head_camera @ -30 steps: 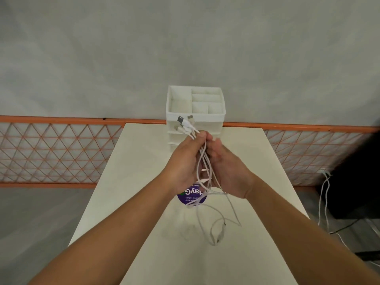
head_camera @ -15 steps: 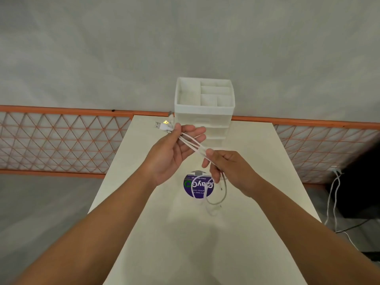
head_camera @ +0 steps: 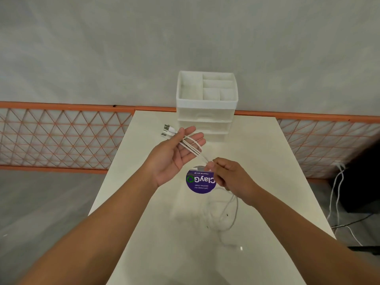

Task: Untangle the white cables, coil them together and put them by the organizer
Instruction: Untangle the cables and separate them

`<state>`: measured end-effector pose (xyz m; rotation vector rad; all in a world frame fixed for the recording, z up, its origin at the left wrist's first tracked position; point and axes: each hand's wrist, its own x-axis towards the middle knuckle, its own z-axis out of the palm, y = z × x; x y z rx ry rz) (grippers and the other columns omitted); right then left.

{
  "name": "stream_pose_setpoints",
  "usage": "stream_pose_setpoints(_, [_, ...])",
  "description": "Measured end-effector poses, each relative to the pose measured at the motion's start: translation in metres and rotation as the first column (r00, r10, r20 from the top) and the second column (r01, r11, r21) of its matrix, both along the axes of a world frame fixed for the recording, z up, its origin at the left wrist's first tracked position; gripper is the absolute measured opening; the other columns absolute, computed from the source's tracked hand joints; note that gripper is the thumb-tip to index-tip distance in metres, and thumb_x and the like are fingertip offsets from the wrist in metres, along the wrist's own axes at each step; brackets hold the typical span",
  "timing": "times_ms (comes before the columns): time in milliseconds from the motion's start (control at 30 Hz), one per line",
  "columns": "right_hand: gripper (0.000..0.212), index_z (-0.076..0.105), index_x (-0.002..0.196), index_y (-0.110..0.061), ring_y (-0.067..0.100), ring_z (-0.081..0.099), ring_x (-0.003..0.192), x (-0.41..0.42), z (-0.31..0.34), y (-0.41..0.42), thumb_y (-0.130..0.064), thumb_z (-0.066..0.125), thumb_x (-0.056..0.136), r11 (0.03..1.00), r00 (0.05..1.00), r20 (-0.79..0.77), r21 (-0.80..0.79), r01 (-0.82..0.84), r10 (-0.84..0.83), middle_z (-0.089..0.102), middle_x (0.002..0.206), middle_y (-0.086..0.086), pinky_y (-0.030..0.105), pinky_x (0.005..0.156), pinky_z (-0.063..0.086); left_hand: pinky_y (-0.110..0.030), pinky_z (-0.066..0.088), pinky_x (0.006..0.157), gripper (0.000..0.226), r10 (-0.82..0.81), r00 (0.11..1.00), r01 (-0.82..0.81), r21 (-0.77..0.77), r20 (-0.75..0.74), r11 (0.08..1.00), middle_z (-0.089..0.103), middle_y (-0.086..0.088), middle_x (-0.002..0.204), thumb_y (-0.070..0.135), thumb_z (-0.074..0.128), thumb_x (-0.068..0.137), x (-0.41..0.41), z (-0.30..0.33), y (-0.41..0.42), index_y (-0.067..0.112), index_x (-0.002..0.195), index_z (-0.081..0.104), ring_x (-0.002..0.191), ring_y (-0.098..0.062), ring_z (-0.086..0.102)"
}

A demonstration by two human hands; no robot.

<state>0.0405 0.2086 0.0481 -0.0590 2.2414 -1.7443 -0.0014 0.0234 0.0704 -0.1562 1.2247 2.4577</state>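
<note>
We hold the white cables [head_camera: 192, 146] just in front of the organizer [head_camera: 206, 105]: they lie across our left hand [head_camera: 174, 153], palm up with fingers straight, while our right hand [head_camera: 230, 177] pinches them; their blurred slack trails down to the bench [head_camera: 267, 161] nearer us

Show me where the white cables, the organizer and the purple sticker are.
white cables [head_camera: 192, 145]: head view, on the strands lying across the left palm.
organizer [head_camera: 206, 104]: head view, on its front top rim.
purple sticker [head_camera: 198, 183]: head view, on its printed middle.
</note>
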Motion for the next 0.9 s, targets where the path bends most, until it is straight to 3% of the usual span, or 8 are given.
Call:
stream_pose_setpoints(167, [0.027, 0.074, 0.087, -0.009, 0.009, 0.038, 0.044, 0.002, 0.006, 0.009, -0.026, 0.055, 0.095, 0.997, 0.998, -0.021, -0.056, -0.054, 0.053, 0.058, 0.054, 0.005, 0.016, 0.045, 0.03, -0.03, 0.059, 0.085, 0.025, 0.001, 0.992, -0.046, -0.358, -0.125, 0.933, 0.068, -0.018, 0.121, 0.021, 0.045, 0.102, -0.003, -0.009, -0.008, 0.008, 0.114, 0.064, 0.097, -0.02, 0.073])
stream_pose_setpoints(233, [0.025, 0.074, 0.089, -0.008, 0.01, 0.042, 0.045, 0.003, 0.007, 0.008, -0.025, 0.056, 0.094, 0.992, 0.992, -0.024, -0.02, -0.126, 0.126, 0.068, 0.062, 0.006, 0.016, 0.047, 0.035, -0.031, 0.057, 0.089, 0.027, 0.034, 0.989, -0.081, -0.339, -0.144, 0.937, 0.068, -0.018, 0.121, 0.021, 0.042, 0.103, -0.004, -0.009, -0.005, 0.006, 0.115, 0.062, 0.102, -0.021, 0.072])
stream_pose_setpoints(333, [0.025, 0.075, 0.092, -0.013, 0.011, 0.042, 0.05, -0.001, 0.004, 0.006, -0.029, 0.056, 0.094, 0.993, 0.993, 0.014, 0.013, -0.121, 0.121, 0.073, 0.078, 0.006, 0.017, 0.05, 0.037, -0.036, 0.056, 0.093, 0.03, 0.048, 0.989, -0.07, -0.147, -0.142, 0.987, 0.069, -0.015, 0.122, 0.025, 0.039, 0.104, -0.003, 0.0, 0.001, 0.011, 0.118, 0.061, 0.105, -0.024, 0.07])
stream_pose_setpoints(433, [0.024, 0.071, 0.109, -0.018, 0.009, 0.04, 0.05, -0.002, 0.001, 0.007, -0.026, 0.053, 0.097, 0.998, 0.997, 0.02, 0.006, -0.069, 0.069, 0.066, 0.071, 0.005, 0.013, 0.048, 0.035, -0.036, 0.058, 0.087, 0.029, 0.014, 0.988, -0.031, -0.11, -0.152, 0.993, 0.073, -0.01, 0.114, 0.029, 0.043, 0.102, -0.002, 0.003, 0.004, 0.021, 0.121, 0.063, 0.101, -0.025, 0.072])
stream_pose_setpoints(500, [0.026, 0.062, 0.12, -0.027, 0.003, 0.043, 0.049, 0.001, -0.002, 0.005, -0.02, 0.049, 0.098, 0.995, 0.997, 0.001, -0.052, -0.081, 0.081, 0.057, 0.063, 0.005, 0.009, 0.048, 0.036, -0.034, 0.06, 0.082, 0.031, 0.057, 0.987, -0.079, -0.145, -0.15, 0.986, 0.075, -0.01, 0.108, 0.029, 0.045, 0.101, -0.002, -0.001, 0.005, 0.017, 0.124, 0.062, 0.096, -0.024, 0.074])
stream_pose_setpoints(667, [0.02, 0.068, 0.094, -0.007, 0.0, 0.044, 0.047, -0.001, -0.003, 0.001, -0.017, 0.051, 0.097, 0.997, 0.994, -0.081, 0.021, -0.073, 0.074, 0.055, 0.058, 0.001, 0.008, 0.049, 0.036, -0.033, 0.061, 0.076, 0.035, 0.171, 0.971, -0.201, -0.182, -0.169, 0.963, 0.076, -0.011, 0.105, 0.033, 0.045, 0.101, -0.004, -0.004, 0.002, 0.015, 0.129, 0.056, 0.09, -0.026, 0.075])
stream_pose_setpoints(800, [0.025, 0.066, 0.081, -0.003, 0.004, 0.043, 0.047, -0.001, 0.0, 0.008, -0.018, 0.052, 0.097, 0.997, 0.997, -0.026, 0.013, -0.076, 0.076, 0.059, 0.063, 0.009, 0.01, 0.048, 0.034, -0.036, 0.061, 0.077, 0.032, 0.095, 0.967, -0.149, -0.222, -0.236, 0.964, 0.073, -0.007, 0.113, 0.033, 0.043, 0.101, -0.004, -0.006, -0.001, 0.028, 0.133, 0.049, 0.094, -0.029, 0.074])
stream_pose_setpoints(900, [0.027, 0.07, 0.081, -0.004, 0.019, 0.055, 0.057, 0.0, 0.002, 0.012, -0.023, 0.055, 0.093, 0.989, 0.985, 0.096, -0.029, -0.143, 0.145, 0.066, 0.073, 0.018, 0.024, 0.056, 0.046, -0.038, 0.059, 0.086, 0.031, -0.008, 0.97, -0.062, -0.283, -0.241, 0.957, 0.071, -0.009, 0.12, 0.033, 0.041, 0.102, 0.0, -0.005, 0.002, 0.021, 0.127, 0.055, 0.101, -0.029, 0.072])
